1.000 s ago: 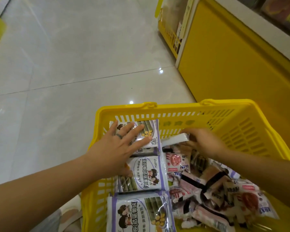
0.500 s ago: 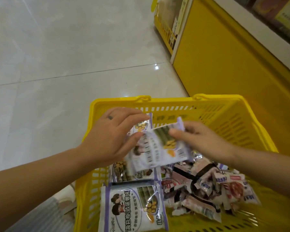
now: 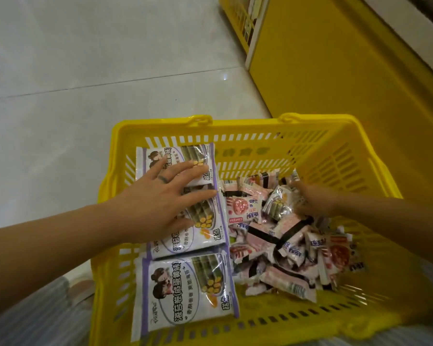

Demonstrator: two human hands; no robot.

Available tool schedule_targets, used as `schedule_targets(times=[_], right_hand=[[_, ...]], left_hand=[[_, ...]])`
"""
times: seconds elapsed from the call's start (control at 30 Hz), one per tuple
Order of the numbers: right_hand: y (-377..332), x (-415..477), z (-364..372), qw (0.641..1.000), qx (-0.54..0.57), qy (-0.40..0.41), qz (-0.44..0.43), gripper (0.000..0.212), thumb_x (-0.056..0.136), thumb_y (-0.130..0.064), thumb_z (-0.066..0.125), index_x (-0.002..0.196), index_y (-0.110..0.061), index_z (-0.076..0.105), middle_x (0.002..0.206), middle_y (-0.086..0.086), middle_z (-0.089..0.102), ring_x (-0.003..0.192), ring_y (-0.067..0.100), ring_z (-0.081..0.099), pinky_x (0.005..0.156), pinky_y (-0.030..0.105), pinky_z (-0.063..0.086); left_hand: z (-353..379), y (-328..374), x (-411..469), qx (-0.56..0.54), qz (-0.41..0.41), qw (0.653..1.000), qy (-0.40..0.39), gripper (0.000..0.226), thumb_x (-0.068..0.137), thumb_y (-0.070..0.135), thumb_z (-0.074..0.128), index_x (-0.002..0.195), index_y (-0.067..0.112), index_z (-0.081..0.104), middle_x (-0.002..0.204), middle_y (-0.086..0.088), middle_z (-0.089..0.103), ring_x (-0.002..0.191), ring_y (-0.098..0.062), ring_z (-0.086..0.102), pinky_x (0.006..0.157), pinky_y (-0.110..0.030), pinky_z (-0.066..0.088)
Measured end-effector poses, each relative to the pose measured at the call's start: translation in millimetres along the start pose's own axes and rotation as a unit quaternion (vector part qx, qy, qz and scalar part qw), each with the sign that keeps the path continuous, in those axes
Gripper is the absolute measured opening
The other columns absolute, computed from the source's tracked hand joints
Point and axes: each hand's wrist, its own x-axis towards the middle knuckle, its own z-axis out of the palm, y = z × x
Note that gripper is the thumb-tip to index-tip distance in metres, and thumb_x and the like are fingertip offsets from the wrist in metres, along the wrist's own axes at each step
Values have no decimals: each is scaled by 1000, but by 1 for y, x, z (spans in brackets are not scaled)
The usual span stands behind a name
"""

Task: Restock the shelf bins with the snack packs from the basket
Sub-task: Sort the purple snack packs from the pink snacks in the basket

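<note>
A yellow plastic basket (image 3: 248, 123) sits in front of me. Three large purple-and-white seaweed roll packs lie in a row along its left side: far (image 3: 175, 156), middle (image 3: 205, 231), near (image 3: 185, 290). A heap of small pink and white snack packs (image 3: 273, 245) fills the right half. My left hand (image 3: 158, 201) lies flat, fingers spread, across the far and middle large packs. My right hand (image 3: 315, 198) reaches into the far end of the small-pack heap, its fingertips hidden among the packs.
The yellow base panel of a shelf unit (image 3: 335, 58) rises just right of the basket, with a white ledge above it. A yellow wire rack (image 3: 238, 16) stands at the top of the view. Pale glossy floor tiles (image 3: 85, 71) spread to the left.
Half a second ago both hands held a large purple pack above the basket. It now lies at the far left under my left hand, and my right hand has moved right into the small packs.
</note>
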Motion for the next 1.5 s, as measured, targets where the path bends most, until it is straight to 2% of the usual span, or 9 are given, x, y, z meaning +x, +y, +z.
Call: schedule_targets(times=[0.2,0.4,0.53,0.7,0.87,1.03,1.23,1.37,1.5], right_hand=[[-7,6,-3,998,-10,49,-23,56,86,-22,68,136,-13,45,115,11,61,82,19,55,63,27,47],[-17,-38,-66,968,-62,204,-131,32,87,-23,67,118,-14,64,96,7,69,77,18,60,63,28,38],[-51,-78,-109,956,23,175,-235,23,82,-29,72,102,-19,72,75,-18,65,64,-10,58,53,10,39],[-126,-80,-101,916,203,130,-321,26,85,-29,70,110,-19,68,93,-7,73,78,2,69,66,20,54],[-168,-56,-85,881,283,185,-330,34,90,-15,65,123,-9,61,121,5,65,107,7,61,93,18,48],[-118,-51,-67,898,201,244,-305,26,91,-19,63,118,-18,64,118,-4,64,110,6,57,91,24,50],[-37,-54,-7,972,-61,-59,-218,56,87,-41,65,137,-24,45,136,0,49,117,12,51,91,25,49],[-42,-53,37,939,-144,-67,-304,85,81,-62,61,148,-28,23,145,1,30,130,22,33,103,43,39],[-60,-38,51,926,-201,-86,-306,98,75,-70,61,152,-29,15,158,6,10,141,34,14,111,54,28]], left_hand=[[9,-3,-3,20,9,1000,-13,65,97,60,20,144,45,-22,158,-2,-21,148,-32,-6,116,-60,4],[-8,-5,-6,22,9,999,42,57,90,39,58,144,28,43,151,-13,39,132,-37,44,103,-63,36],[-21,-4,-3,-83,0,970,228,40,94,29,41,133,20,44,136,-13,53,122,-30,53,106,-56,36],[-32,-6,-1,-79,42,927,363,31,94,25,48,124,15,48,126,-12,54,118,-29,51,107,-54,34],[-24,-5,1,-13,30,973,228,32,93,33,47,118,16,60,123,-12,61,114,-36,57,94,-47,47],[-14,-8,-4,44,-26,992,114,51,89,41,41,131,18,60,138,-11,55,121,-37,56,95,-56,46],[-23,-4,3,38,-40,991,125,54,73,28,79,123,15,64,135,-17,56,122,-39,54,100,-61,40],[-43,13,30,51,38,990,127,43,76,29,75,117,20,66,127,-11,62,117,-33,58,101,-56,39],[-45,50,75,27,78,997,-11,44,94,34,53,136,25,44,136,-2,50,123,-24,49,111,-46,31]])
